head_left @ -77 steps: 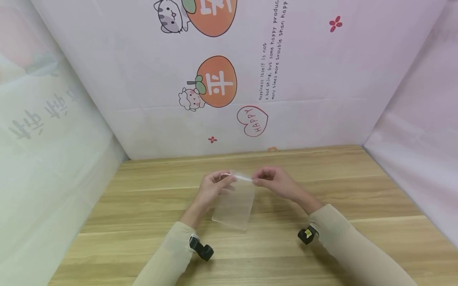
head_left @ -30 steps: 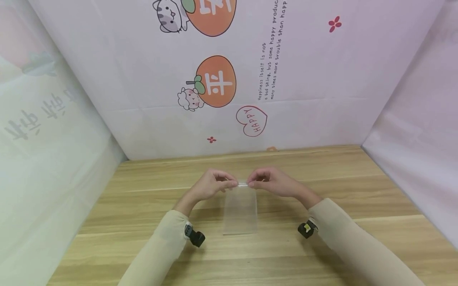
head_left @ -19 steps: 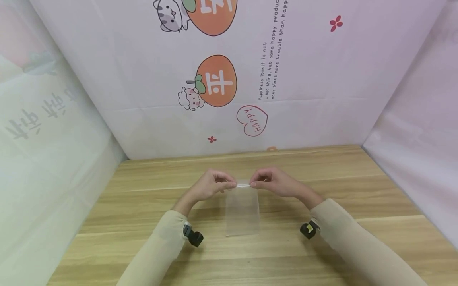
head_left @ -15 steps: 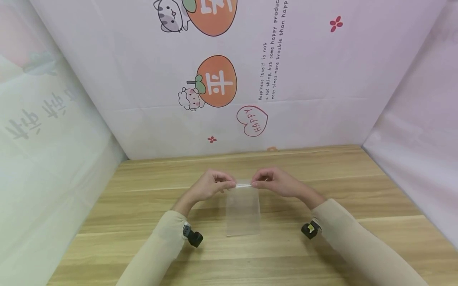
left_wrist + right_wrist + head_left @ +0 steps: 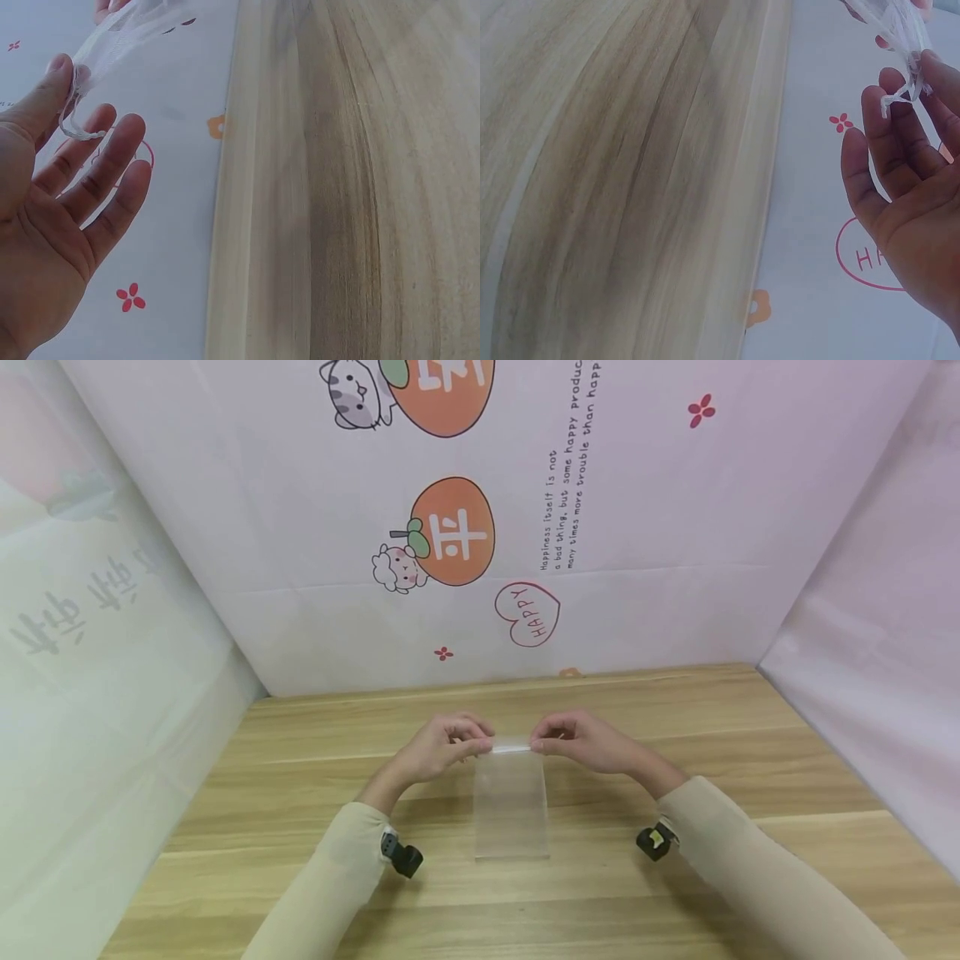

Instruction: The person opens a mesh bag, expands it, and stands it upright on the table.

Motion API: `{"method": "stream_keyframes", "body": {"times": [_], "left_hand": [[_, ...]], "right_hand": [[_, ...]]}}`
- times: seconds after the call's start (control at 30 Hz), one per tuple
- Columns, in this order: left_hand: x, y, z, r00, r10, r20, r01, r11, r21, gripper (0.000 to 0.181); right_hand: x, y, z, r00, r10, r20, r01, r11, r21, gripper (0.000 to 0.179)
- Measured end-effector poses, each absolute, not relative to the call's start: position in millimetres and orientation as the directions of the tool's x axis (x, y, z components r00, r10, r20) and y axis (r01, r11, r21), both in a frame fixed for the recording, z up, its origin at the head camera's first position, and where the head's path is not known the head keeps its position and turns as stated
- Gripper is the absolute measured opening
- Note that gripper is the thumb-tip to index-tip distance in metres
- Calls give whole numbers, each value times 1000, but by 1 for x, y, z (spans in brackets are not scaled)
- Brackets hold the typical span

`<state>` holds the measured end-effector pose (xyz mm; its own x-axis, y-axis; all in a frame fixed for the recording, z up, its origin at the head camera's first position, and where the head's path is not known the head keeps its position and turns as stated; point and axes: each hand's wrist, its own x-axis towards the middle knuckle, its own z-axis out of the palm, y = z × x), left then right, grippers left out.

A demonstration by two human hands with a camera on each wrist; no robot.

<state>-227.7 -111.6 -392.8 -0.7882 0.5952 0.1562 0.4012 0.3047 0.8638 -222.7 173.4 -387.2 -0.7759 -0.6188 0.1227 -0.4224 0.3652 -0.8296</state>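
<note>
A sheer white mesh drawstring bag point(image 5: 512, 810) hangs between both hands in the head view, its bright gathered top edge level. My left hand point(image 5: 446, 747) pinches the top left corner between thumb and forefinger. At the top right corner, my right hand point(image 5: 581, 743) pinches it the same way. The left wrist view shows a white cord loop point(image 5: 71, 133) dangling by the thumb, the other left fingers loosely spread. A knotted cord end point(image 5: 889, 101) sticks out below the right thumb in the right wrist view. Whether anything lies inside cannot be told; the bag looks flat.
A wood-grain table point(image 5: 300, 827) lies under the hands. White printed cloth point(image 5: 630, 510) stands behind it, with more cloth at the left point(image 5: 150, 710) and right sides. Each sleeved wrist carries a small black camera point(image 5: 405, 860).
The bag was tilted at first and now hangs straight. Over the last second the hands have drawn slightly apart along the top edge, widening the visible strip between them.
</note>
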Motion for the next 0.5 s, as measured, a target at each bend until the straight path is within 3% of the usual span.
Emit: {"method": "stream_keyframes", "body": {"times": [0.5], "left_hand": [[-229,-114,-394,-766,615,187,474,343,811,14]], "right_hand": [[-222,177,-388,-772,-618,147,-469,398,-788,12]]}}
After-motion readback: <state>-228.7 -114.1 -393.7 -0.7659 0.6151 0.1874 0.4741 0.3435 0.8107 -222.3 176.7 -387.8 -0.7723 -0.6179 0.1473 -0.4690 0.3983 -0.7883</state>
